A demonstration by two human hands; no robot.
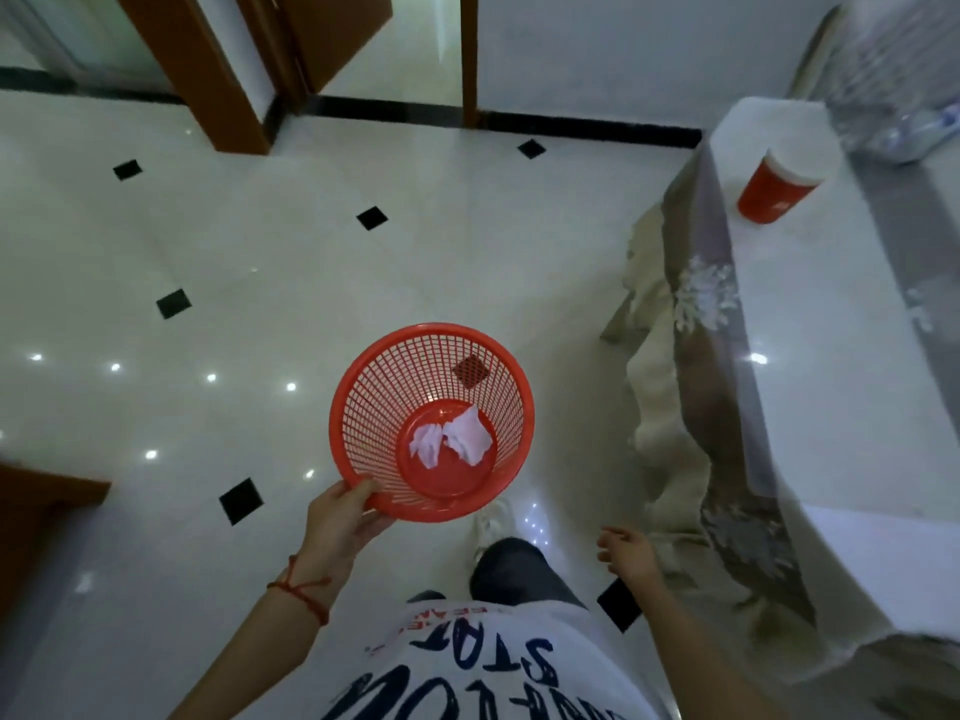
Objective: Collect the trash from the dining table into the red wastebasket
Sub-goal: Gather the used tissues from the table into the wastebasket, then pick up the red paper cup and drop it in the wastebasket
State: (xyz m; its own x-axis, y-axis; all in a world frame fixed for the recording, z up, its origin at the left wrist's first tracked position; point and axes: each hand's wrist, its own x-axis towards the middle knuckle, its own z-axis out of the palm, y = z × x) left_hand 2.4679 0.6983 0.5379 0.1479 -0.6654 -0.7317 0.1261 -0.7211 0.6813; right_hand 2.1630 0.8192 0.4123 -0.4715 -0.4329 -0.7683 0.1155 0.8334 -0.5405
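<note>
The red wastebasket (432,422) is gripped at its near rim by the left hand (340,527), while the red cup (779,187) stands upright on the counter (841,387) — ahead and rightward, nearer the empty, loosely spread right hand (626,553).

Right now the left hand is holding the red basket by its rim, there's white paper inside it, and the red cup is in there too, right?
Not quite. The red cup is not in the basket; the head view shows it standing on the table. The rest is right: the left hand holds the red basket by its rim, with white paper inside.
</note>
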